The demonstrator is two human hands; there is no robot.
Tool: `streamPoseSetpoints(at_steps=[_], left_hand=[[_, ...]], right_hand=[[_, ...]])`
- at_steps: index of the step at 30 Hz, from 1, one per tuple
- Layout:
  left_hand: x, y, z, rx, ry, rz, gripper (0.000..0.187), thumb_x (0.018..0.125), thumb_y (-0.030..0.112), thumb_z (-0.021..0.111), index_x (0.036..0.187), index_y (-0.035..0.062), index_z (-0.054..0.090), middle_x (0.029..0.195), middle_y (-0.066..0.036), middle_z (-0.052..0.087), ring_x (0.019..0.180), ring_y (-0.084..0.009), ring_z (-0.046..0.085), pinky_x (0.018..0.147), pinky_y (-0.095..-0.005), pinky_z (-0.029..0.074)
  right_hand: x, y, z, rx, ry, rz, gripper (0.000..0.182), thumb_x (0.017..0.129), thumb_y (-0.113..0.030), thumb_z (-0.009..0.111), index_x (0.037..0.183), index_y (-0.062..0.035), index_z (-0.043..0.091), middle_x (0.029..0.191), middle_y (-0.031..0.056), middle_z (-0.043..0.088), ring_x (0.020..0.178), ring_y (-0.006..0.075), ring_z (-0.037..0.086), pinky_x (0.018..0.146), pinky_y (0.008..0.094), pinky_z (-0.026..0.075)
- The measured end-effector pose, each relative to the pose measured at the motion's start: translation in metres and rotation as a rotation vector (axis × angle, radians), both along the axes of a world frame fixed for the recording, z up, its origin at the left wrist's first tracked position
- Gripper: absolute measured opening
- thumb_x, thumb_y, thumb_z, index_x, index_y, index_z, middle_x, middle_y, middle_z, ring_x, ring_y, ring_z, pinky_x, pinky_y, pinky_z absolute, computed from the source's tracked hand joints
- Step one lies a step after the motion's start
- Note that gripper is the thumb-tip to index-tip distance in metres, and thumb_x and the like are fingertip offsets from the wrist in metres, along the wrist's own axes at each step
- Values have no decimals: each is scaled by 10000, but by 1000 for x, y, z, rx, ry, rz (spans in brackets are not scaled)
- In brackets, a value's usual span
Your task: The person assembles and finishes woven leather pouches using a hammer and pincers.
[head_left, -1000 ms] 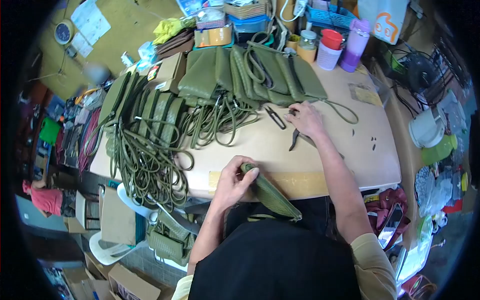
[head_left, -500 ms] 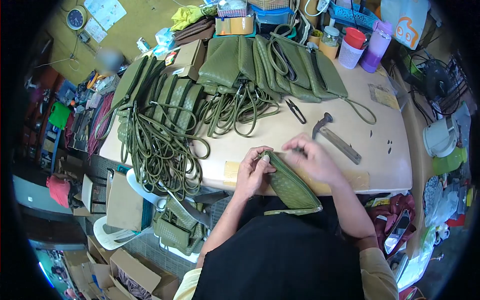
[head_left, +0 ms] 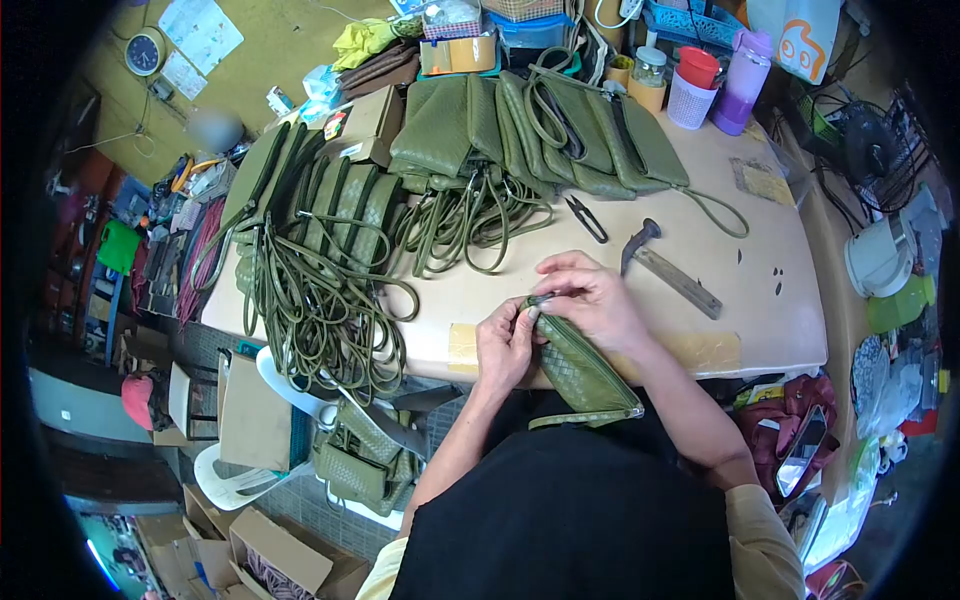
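Note:
An olive green woven pouch (head_left: 583,372) with a zipper along its edge slants from the table's front edge down toward my lap. My left hand (head_left: 505,343) grips its upper corner, thumb on top. My right hand (head_left: 592,300) pinches at the same corner, thumb and index finger together on a small dark piece too small to make out, other fingers raised. Beyond my hands lie a hammer (head_left: 680,282) with a wooden handle and black thread snips (head_left: 587,219).
Stacked green pouches (head_left: 435,130) line the back of the table (head_left: 780,335), and looped green straps (head_left: 320,290) hang over its front left edge. A purple bottle (head_left: 742,85) and a red cup (head_left: 697,68) stand back right. Cardboard boxes (head_left: 280,550) sit on the floor.
My right hand has come down and left from above the pouch to its upper corner, and its fingers have closed there. My left hand keeps its hold. The view has shifted slightly.

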State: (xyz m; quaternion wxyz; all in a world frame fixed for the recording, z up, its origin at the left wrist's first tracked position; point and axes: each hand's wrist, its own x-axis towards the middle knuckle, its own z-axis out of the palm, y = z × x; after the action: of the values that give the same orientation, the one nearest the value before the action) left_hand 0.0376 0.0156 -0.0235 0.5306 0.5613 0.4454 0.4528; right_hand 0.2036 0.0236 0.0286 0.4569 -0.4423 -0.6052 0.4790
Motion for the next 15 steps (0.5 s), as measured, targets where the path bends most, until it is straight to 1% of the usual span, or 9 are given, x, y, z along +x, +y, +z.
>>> streamPoseSetpoints(at_steps=[1,3,4,5,7,8,10,13,15], left_hand=[[0,1,-6,33,-57,-17,201,974,68,526,1097,-76,593,923,-56,642,759,-81,606,663,-222,539],[0,2,-10,69,-110,-37,210,977,69,520,1115,-73,590,929,-53,642,761,-81,605,665,-217,534],[-1,1,-11,40,-162,-41,221,980,70,515,1135,-70,586,939,-53,641,769,-81,603,677,-217,532],[-2,1,-13,12,-215,-48,232,982,71,509,1155,-67,582,949,-54,641,777,-80,602,689,-217,531],[-3,0,-17,2,-223,-64,257,984,82,512,1187,-66,569,975,-60,642,794,-84,604,715,-218,529],[-3,0,-18,-1,-225,-64,256,982,84,518,1183,-65,571,980,-62,643,795,-85,607,715,-215,529],[-6,-2,-21,-8,-223,-69,255,980,86,525,1179,-65,572,985,-65,644,795,-87,610,714,-213,528],[-5,2,-23,-50,-279,-30,250,973,90,542,1169,-61,579,976,-63,649,780,-83,611,700,-206,523],[-3,2,-17,-54,-198,-58,265,970,121,558,1165,-56,590,930,-58,664,739,-81,608,678,-214,515]], right_hand=[[-8,1,1,-1,1,-1,264,795,56,644,1040,-28,690,1067,80,637,960,152,616,807,281,496],[-19,3,0,287,-402,-52,183,780,39,654,954,1,695,1010,101,653,899,187,645,777,291,502],[-18,7,-6,304,-359,-49,146,766,18,656,909,26,682,955,137,645,842,256,648,762,324,506],[-16,9,-5,305,-358,-55,146,766,18,656,909,26,682,955,137,645,842,256,648,762,324,506],[-8,9,-3,17,-254,4,141,761,1,654,897,21,681,932,147,639,812,305,635,760,358,508],[-4,8,-6,17,-254,2,141,761,1,654,897,21,681,932,147,639,812,305,635,760,358,508],[7,5,-14,242,-451,-41,151,765,6,660,913,6,692,909,128,643,789,261,644,732,344,511],[36,6,-17,120,-594,-46,155,757,21,669,908,-3,695,894,113,648,770,234,647,715,328,511],[30,5,-11,33,-491,-91,143,753,35,673,892,6,679,881,106,644,761,204,647,706,306,511]])
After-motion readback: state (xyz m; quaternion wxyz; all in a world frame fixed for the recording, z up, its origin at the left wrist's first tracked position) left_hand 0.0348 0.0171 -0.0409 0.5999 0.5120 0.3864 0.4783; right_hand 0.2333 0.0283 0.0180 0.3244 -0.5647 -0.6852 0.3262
